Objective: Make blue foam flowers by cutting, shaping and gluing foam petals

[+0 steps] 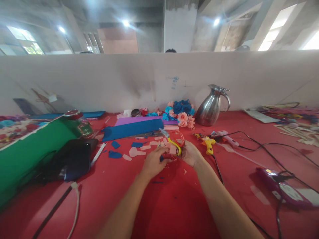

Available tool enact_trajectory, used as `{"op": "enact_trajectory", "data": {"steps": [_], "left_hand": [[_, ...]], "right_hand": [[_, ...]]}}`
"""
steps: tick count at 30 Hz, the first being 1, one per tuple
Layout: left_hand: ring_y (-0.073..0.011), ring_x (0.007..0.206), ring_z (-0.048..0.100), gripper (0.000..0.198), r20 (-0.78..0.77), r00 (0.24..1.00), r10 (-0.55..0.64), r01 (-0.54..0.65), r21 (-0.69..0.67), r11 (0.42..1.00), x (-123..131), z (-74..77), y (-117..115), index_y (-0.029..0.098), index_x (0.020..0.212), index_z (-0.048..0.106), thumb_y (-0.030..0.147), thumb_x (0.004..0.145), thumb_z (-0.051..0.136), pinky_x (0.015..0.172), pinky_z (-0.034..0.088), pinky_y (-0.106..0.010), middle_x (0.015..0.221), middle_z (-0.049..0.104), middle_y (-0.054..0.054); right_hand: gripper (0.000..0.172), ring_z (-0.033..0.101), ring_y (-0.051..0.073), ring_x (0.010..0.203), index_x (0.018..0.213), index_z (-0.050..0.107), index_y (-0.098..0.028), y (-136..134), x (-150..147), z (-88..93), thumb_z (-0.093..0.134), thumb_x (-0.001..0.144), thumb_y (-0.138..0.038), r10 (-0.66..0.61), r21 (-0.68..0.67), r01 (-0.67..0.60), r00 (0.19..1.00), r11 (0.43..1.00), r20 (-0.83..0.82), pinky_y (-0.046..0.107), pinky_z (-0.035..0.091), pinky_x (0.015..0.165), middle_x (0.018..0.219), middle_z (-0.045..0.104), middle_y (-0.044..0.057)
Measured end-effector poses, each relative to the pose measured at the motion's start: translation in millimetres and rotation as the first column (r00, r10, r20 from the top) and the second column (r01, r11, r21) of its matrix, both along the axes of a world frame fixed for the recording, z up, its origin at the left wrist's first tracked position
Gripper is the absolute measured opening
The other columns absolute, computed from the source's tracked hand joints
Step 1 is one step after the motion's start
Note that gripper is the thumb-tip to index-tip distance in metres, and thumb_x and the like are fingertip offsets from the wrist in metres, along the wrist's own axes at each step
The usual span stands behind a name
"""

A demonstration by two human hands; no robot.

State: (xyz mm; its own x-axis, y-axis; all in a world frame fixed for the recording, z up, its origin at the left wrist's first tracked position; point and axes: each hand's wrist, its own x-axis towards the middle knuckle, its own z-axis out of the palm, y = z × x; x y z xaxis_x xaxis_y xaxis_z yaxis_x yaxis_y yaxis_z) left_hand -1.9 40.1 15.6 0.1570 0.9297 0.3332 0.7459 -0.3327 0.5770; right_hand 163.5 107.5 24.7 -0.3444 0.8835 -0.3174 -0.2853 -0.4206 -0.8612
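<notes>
My left hand (155, 163) is closed, its fingers curled around a small pink paper piece (172, 149) with something dark blue beside it. Close by on the right, my right hand (191, 154) has its fingers bent together, and what they hold is hidden. Between and just beyond both hands is a yellow-handled tool (178, 151), its grey tip pointing up and left; it looks like scissors. A see-through red round object (177, 135) sits behind it. Left of the hands, pink paper cutouts (134, 152) and blue paper scraps (115, 155) lie scattered.
A blue paper strip (134, 129), paper flowers (183, 113) and a steel jug (209, 108) stand toward the white partition (112, 79). On the right are a yellow glue gun (209, 144), cables and a purple device (286, 189). A green box (45, 142) and black bag (77, 159) occupy the left.
</notes>
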Motion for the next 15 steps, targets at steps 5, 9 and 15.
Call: {"op": "enact_trajectory", "data": {"steps": [5,9,15], "left_hand": [[-0.0173,0.074,0.062,0.014,-0.004,1.0,0.023,-0.023,-0.01,1.0,8,2.7,-5,0.021,0.076,0.067,0.017,0.082,0.055,0.067,0.044,-0.027,0.081,0.069,-0.004],[-0.0149,0.063,0.057,0.013,0.25,0.918,0.309,-0.325,0.026,0.945,-10,5.1,1,0.02,0.076,0.063,0.028,0.083,0.055,0.061,0.041,-0.026,0.072,0.065,-0.002],[-0.0123,0.064,0.055,0.029,0.736,0.586,0.338,-0.381,-0.118,0.917,-29,7.8,9,0.018,0.081,0.064,0.045,0.073,0.065,0.058,0.04,-0.023,0.072,0.063,0.0]], "right_hand": [[0.014,0.056,0.014,0.05,0.065,0.061,-0.019,-3,0,0.9,0.049,0.073,-0.022,-0.052,0.069,0.045,0.993,0.997,0.102,0.024,0.043,0.05,0.058,0.065,0.001],[0.017,0.056,0.015,0.054,0.064,0.06,-0.021,2,13,1.5,0.054,0.075,-0.031,-0.206,0.199,0.158,0.946,0.967,0.251,0.024,0.041,0.054,0.055,0.063,-0.001],[0.026,0.062,0.021,0.075,0.072,0.062,-0.021,3,21,3.0,0.043,0.083,-0.034,-0.374,0.484,0.01,0.648,0.875,0.663,0.03,0.04,0.067,0.072,0.067,0.005]]}}
